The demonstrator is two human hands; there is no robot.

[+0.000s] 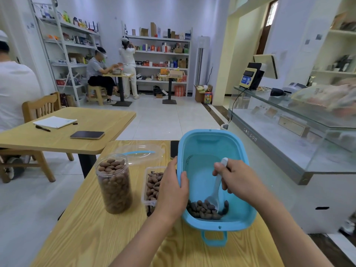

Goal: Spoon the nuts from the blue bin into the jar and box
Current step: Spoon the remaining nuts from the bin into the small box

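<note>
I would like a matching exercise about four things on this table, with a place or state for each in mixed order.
Things:
1. jar
2. box
3. blue bin
4. spoon

States:
a. held in the right hand
b. tilted, gripped at its rim by the left hand
c. nearly full of nuts, no lid on
d. between jar and bin, partly filled

Pairs: 1-c, 2-d, 3-b, 4-a

Two bare forearms come in from the bottom edge, one on each side. No sleeve shows on either, and nothing is worn at the wrists: no watch, band or glove. The left hand (173,187) and the right hand (238,179) are bare too, with no rings showing. Fingernails are short and unpainted where they can be seen.
</note>
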